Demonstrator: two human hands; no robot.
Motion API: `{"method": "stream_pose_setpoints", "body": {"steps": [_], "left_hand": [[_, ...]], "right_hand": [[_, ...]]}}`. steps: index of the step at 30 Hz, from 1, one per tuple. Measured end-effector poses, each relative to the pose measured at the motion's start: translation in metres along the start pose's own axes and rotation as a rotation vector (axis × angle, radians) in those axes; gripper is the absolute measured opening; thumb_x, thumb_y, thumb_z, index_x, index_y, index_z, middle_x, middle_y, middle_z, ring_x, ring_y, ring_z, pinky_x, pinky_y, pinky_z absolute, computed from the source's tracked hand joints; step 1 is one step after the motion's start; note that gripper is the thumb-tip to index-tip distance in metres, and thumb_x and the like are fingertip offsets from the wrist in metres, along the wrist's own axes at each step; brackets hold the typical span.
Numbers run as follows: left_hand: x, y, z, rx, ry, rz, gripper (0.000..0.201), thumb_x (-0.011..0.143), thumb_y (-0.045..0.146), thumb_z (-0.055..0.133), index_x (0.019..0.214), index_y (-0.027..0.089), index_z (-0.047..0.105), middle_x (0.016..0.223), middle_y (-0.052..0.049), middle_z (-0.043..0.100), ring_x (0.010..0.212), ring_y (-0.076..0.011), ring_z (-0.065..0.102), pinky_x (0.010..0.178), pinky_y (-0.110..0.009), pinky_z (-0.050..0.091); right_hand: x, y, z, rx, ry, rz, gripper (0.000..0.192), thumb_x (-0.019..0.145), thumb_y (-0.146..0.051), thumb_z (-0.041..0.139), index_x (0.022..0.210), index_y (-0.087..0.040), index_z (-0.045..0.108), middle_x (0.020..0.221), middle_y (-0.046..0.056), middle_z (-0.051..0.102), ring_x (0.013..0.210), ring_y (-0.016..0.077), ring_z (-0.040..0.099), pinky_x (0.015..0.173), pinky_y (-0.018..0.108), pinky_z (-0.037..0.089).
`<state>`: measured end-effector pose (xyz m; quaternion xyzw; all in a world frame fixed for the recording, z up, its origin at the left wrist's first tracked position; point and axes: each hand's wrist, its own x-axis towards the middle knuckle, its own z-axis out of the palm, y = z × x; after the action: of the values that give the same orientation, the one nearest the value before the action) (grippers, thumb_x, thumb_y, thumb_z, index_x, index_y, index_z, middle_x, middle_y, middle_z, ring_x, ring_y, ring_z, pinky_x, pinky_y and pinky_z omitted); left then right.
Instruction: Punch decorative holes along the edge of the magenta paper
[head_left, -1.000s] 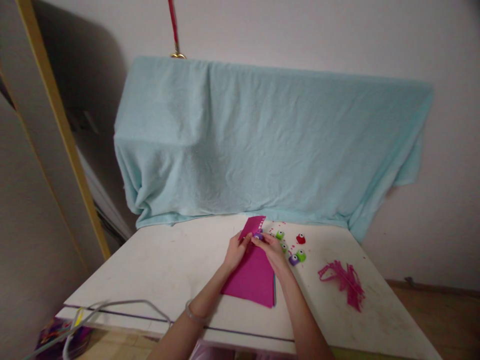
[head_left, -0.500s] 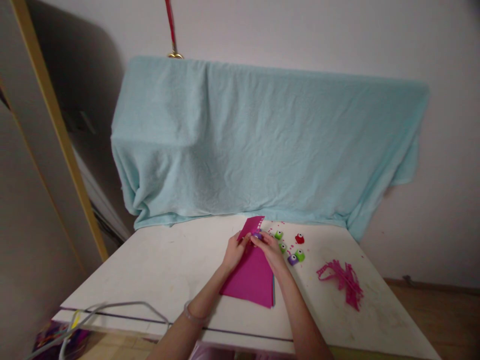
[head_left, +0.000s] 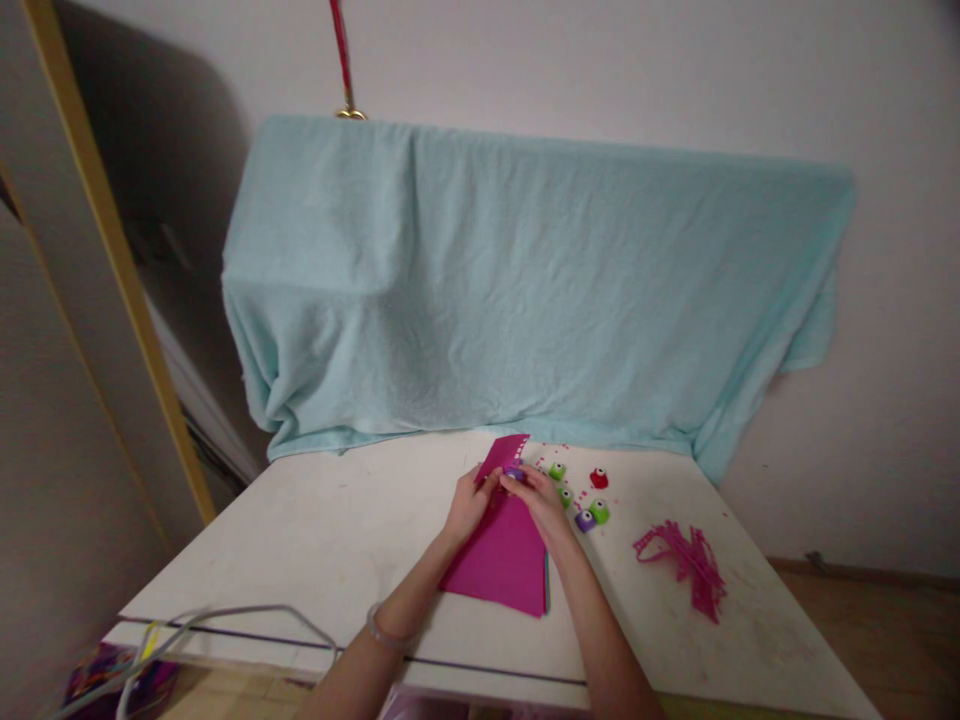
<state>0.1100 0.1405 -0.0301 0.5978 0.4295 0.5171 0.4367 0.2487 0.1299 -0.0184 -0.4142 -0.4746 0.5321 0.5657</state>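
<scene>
**Both hands met at the far end of the magenta sheet**

At your far left a tall panel with a yellow edge (head_left: 112, 260) leaned close to the white table (head_left: 315, 530), and a grey cable (head_left: 247, 612) looped over the table's near left corner. From that corner to your hands the tabletop lay open, the widest free stretch you had.

Your left hand (head_left: 469, 503) reached in from the near edge, forearm angled up and right, a thin bracelet (head_left: 386, 630) on the wrist. Its fingers were curled onto the left edge of the magenta sheet (head_left: 506, 560), pinching it near the far end. The sheet lay flat near the table's middle, its far tip lifted, with a blue edge of another sheet showing under its right side.

Your right hand (head_left: 541, 500) came in from the right of the sheet, forearm crossing its lower right corner. Its fingertips were closed on a small purple punch (head_left: 514, 471) set on the sheet's far end, touching your left fingertips.

Just right of that hand sat more small punches: green ones (head_left: 557, 470), a red one (head_left: 598, 478) and a purple one (head_left: 584, 520), close together. Further right, well apart, lay a heap of magenta strips (head_left: 686, 565), with bare table beyond it to the right edge.

Behind everything a pale blue cloth (head_left: 525, 290) hung down to the table's far edge against a plain wall.
</scene>
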Motion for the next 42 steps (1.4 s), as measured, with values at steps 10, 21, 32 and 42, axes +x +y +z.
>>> {"method": "stream_pose_setpoints", "body": {"steps": [10,21,32,42], "left_hand": [[0.001,-0.003,-0.001,0.042,-0.016,-0.04,0.039,0.085,0.049,0.05,0.071,0.014,0.058,0.055,0.001,0.054,0.052,-0.0121,0.046,0.053,-0.022,0.037],[0.0,-0.002,0.001,0.048,-0.021,-0.036,0.041,0.084,0.05,0.05,0.076,0.012,0.063,0.054,0.001,0.055,0.052,-0.0128,0.047,0.055,-0.023,0.036],[-0.003,0.002,0.002,0.044,-0.035,-0.054,0.044,0.084,0.052,0.048,0.066,0.013,0.058,0.049,0.002,0.051,0.049,-0.0123,0.045,0.052,-0.023,0.034],[-0.001,-0.006,0.005,0.082,-0.057,-0.055,0.049,0.086,0.054,0.044,0.06,0.015,0.055,0.048,0.001,0.052,0.048,-0.013,0.048,0.052,-0.023,0.034]], "right_hand": [[-0.001,0.0,-0.001,-0.017,-0.013,0.012,0.034,0.066,-0.041,0.076,0.09,-0.018,0.07,0.088,0.005,0.069,0.084,0.0218,0.062,0.077,0.032,0.047],[0.002,0.004,-0.003,-0.012,0.005,0.04,0.035,0.062,-0.044,0.078,0.086,-0.019,0.07,0.079,0.003,0.067,0.079,0.0214,0.06,0.073,0.031,0.046],[-0.003,-0.003,-0.002,-0.015,0.03,0.033,0.033,0.062,-0.045,0.077,0.082,-0.019,0.07,0.081,0.003,0.068,0.077,0.0205,0.06,0.077,0.032,0.044],[-0.003,-0.004,-0.002,-0.036,0.074,0.031,0.031,0.06,-0.045,0.078,0.075,-0.019,0.069,0.07,0.001,0.066,0.068,0.0189,0.057,0.069,0.031,0.043]]}}
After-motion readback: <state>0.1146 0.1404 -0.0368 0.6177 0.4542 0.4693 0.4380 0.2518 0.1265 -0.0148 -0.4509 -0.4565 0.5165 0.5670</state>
